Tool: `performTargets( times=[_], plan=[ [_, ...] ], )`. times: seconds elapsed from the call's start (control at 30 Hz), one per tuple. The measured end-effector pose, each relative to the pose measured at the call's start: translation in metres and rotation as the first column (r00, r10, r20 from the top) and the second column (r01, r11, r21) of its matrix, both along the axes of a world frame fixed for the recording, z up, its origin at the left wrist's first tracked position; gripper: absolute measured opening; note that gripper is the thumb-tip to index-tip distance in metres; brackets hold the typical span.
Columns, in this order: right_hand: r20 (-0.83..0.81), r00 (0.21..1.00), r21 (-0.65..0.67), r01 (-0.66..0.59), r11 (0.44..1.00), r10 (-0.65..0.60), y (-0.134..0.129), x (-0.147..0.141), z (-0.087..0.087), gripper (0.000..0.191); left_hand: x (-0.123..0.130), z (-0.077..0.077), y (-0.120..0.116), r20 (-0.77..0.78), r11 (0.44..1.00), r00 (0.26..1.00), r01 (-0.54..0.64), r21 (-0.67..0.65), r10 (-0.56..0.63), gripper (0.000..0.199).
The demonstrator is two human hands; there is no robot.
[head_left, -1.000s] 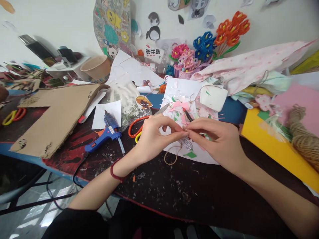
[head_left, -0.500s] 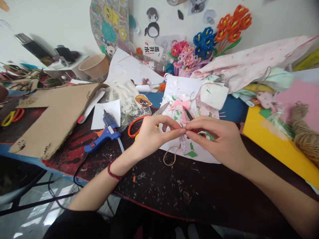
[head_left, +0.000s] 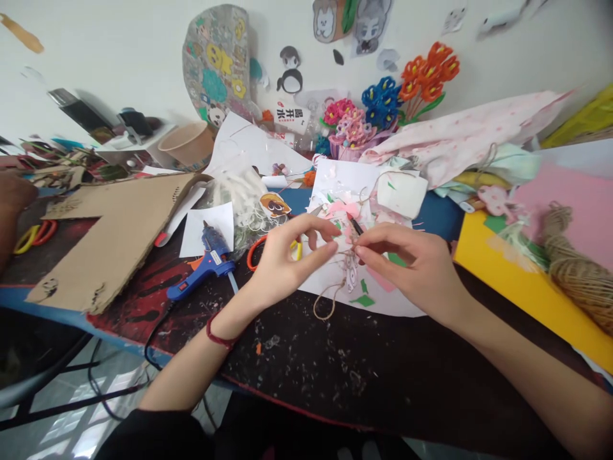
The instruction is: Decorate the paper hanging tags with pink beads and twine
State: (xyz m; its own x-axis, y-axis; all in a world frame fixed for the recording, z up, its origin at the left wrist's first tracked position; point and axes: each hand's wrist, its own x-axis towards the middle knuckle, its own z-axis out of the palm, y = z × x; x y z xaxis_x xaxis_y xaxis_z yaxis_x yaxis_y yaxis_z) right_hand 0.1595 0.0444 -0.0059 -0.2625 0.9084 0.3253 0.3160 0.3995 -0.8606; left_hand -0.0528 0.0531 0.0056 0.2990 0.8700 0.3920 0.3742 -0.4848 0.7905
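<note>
Brown twine (head_left: 324,317) hangs in a loop below my hands, over the edge of a white paper (head_left: 407,305) strewn with green and pink scraps. My right hand (head_left: 412,262) pinches the twine between thumb and fingertips. A small drawn paper cutout (head_left: 352,276) dangles just beneath that pinch. To its left, my left hand (head_left: 294,255) has thumb and forefinger apart, with nothing visible between them. A black pen (head_left: 355,225) lies behind the fingertips. Orange-handled scissors (head_left: 255,253) are partly hidden behind my left hand.
A blue glue gun (head_left: 205,265) lies left of my left hand, its cord running off the table edge. Cut cardboard (head_left: 115,236) covers the left side. Yellow sheet (head_left: 507,275) and a twine bundle (head_left: 575,262) are at right. Another person's hand (head_left: 16,191) shows far left.
My left fingertips have parted from the right ones and moved slightly left, letting go of the twine. My right hand keeps its pinch. The camera view has shifted a little, and a person's hand shows more at left.
</note>
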Motion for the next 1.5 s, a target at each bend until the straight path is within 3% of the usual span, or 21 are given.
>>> performTargets(
  times=[0.07, 0.13, 0.17, 0.23, 0.3, 0.33, 0.4, 0.5, 0.6, 0.67, 0.73, 0.8, 0.87, 1.0, 1.13, 1.3, 1.4, 1.5],
  plan=[
    [-0.001, 1.0, 0.005, 0.009, 1.0, -0.009, 0.001, 0.001, -0.001, 0.008, -0.011, 0.004, 0.007, -0.087, 0.968, 0.977, -0.177, 0.176, 0.194, 0.01],
    [-0.004, 1.0, 0.009, 0.031, 0.999, -0.031, 0.001, 0.001, -0.001, 0.009, -0.027, 0.012, 0.012, -0.231, 0.869, 0.87, -0.34, 0.359, 0.435, 0.011],
    [-0.005, 0.999, 0.008, 0.048, 0.999, -0.048, 0.002, 0.001, -0.002, 0.01, -0.036, 0.017, 0.011, -0.341, 0.818, 0.769, -0.386, 0.427, 0.541, 0.012],
    [-0.006, 0.997, -0.001, 0.079, 0.997, -0.079, 0.003, 0.002, -0.002, 0.012, -0.055, 0.027, 0.003, -0.563, 0.749, 0.493, -0.431, 0.504, 0.663, 0.022],
    [-0.012, 0.995, -0.013, 0.097, 0.995, -0.098, 0.003, 0.002, -0.003, 0.015, -0.07, 0.033, -0.015, -0.748, 0.726, 0.184, -0.469, 0.503, 0.638, 0.036],
    [-0.017, 0.995, -0.017, 0.1, 0.995, -0.1, 0.004, 0.002, -0.004, 0.016, -0.076, 0.033, -0.025, -0.817, 0.744, 0.083, -0.474, 0.471, 0.571, 0.039],
    [-0.032, 0.995, -0.026, 0.096, 0.995, -0.097, 0.004, 0.002, -0.005, 0.017, -0.083, 0.027, -0.046, -0.859, 0.753, -0.035, -0.463, 0.467, 0.511, 0.04],
    [-0.043, 0.994, -0.038, 0.096, 0.995, -0.097, 0.004, 0.001, -0.006, 0.017, -0.089, 0.009, -0.069, -0.861, 0.748, -0.095, -0.454, 0.484, 0.5, 0.035],
    [-0.054, 0.993, -0.06, 0.105, 0.993, -0.108, 0.003, 0.0, -0.005, 0.016, -0.092, -0.004, -0.085, -0.848, 0.719, -0.053, -0.505, 0.478, 0.527, 0.036],
    [-0.089, 0.989, -0.083, 0.113, 0.99, -0.12, 0.004, 0.0, -0.005, 0.016, -0.091, -0.006, -0.093, -0.807, 0.667, -0.035, -0.542, 0.511, 0.59, 0.037],
    [-0.163, 0.98, -0.115, 0.097, 0.989, -0.115, 0.005, 0.001, -0.005, 0.016, -0.085, -0.004, -0.096, -0.768, 0.651, 0.01, -0.538, 0.536, 0.64, 0.035],
    [-0.246, 0.965, -0.141, 0.055, 0.988, -0.089, 0.007, 0.002, -0.005, 0.015, -0.073, -0.002, -0.091, -0.764, 0.717, 0.129, -0.471, 0.514, 0.632, 0.031],
    [-0.295, 0.953, -0.153, 0.028, 0.988, -0.073, 0.008, 0.003, -0.006, 0.015, -0.057, -0.003, -0.077, -0.801, 0.817, 0.251, -0.377, 0.436, 0.543, 0.029],
    [-0.287, 0.956, -0.143, 0.024, 0.989, -0.064, 0.006, 0.004, -0.006, 0.015, -0.029, -0.015, -0.035, -0.891, 0.904, 0.268, -0.331, 0.271, 0.366, 0.029],
    [-0.297, 0.953, -0.136, 0.021, 0.99, -0.061, 0.004, 0.005, -0.003, 0.015, -0.024, -0.018, -0.012, -0.908, 0.92, 0.287, -0.336, 0.203, 0.306, 0.018],
    [-0.282, 0.958, -0.063, 0.043, 0.997, -0.059, 0.005, 0.007, 0.001, 0.011, -0.036, 0.001, -0.02, -0.871, 0.885, 0.335, -0.417, 0.206, 0.36, 0.013],
    [-0.246, 0.966, -0.011, 0.073, 0.997, -0.074, 0.005, 0.007, 0.002, 0.008, -0.045, 0.006, -0.024, -0.665, 0.847, 0.594, -0.519, 0.112, 0.452, 0.016],
    [-0.208, 0.973, 0.021, 0.105, 0.994, -0.098, 0.004, 0.007, 0.003, 0.007, -0.052, 0.001, -0.023, -0.421, 0.909, 0.831, -0.415, -0.03, 0.365, 0.03]
  ],
)
